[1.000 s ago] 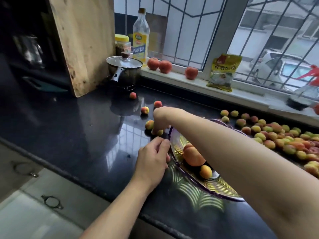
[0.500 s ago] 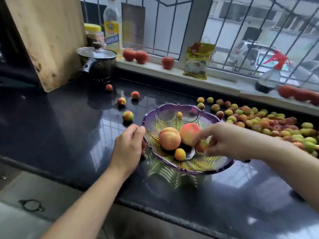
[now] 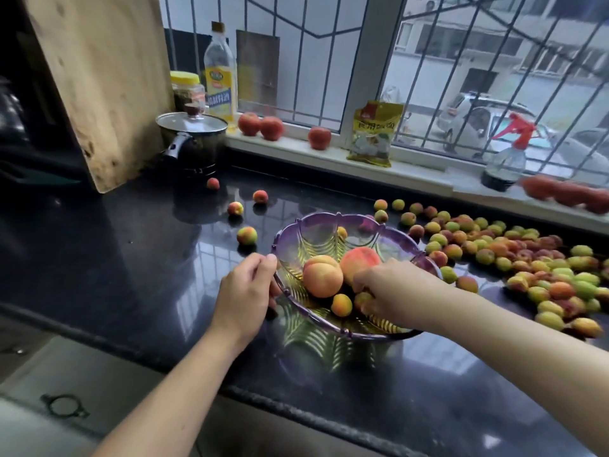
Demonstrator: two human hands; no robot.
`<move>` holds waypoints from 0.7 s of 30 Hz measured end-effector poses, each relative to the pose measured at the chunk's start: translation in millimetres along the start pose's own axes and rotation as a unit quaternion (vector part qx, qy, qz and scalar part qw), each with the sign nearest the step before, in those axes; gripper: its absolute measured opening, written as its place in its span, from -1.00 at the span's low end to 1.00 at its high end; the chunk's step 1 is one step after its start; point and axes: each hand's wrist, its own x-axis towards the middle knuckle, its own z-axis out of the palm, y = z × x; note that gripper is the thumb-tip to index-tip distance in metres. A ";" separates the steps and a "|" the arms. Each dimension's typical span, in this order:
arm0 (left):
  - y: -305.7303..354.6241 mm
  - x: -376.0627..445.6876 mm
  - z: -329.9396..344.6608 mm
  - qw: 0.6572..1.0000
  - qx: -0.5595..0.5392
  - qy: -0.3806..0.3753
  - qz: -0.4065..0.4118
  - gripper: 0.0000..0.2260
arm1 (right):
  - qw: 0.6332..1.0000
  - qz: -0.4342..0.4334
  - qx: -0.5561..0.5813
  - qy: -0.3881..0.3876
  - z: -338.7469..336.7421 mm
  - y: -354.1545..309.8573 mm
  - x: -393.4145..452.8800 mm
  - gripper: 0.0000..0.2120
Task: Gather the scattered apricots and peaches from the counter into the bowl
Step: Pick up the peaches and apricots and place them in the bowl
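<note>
A purple glass bowl (image 3: 329,222) stands on the black counter (image 3: 115,258). Inside lie two peaches (image 3: 323,275) and a small apricot (image 3: 341,305). My left hand (image 3: 245,291) grips the bowl's left rim. My right hand (image 3: 392,291) reaches into the bowl, its fingers closed around an apricot (image 3: 362,300) low near the bowl's bottom. Several loose apricots (image 3: 247,235) lie on the counter left of the bowl. A large heap of apricots (image 3: 527,262) spreads to the right.
A lidded steel pot (image 3: 192,140) and a leaning wooden board (image 3: 102,87) stand at the back left. On the windowsill are an oil bottle (image 3: 220,74), a jar (image 3: 186,90), red peaches (image 3: 260,125), a yellow packet (image 3: 374,133) and a spray bottle (image 3: 506,156).
My right hand took an apricot from the counter left of the bowl, carried it over the bowl and has lowered it inside. My left hand stays on the rim.
</note>
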 end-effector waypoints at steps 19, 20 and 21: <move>-3.9 8.2 -1.1 0.998 -0.037 0.038 -0.017 -0.63 | 0.993 -0.112 0.033 0.009 -70.3 -86.1 206.4 -0.55; -4.5 8.2 -1.4 0.999 -0.037 0.037 -0.015 -0.63 | 0.993 -0.118 0.028 -0.014 -67.1 -93.4 215.9 -0.51; -4.8 8.2 -1.3 0.999 -0.036 0.035 -0.014 -0.63 | 0.992 -0.122 0.023 -0.034 -63.1 -99.1 223.6 -0.50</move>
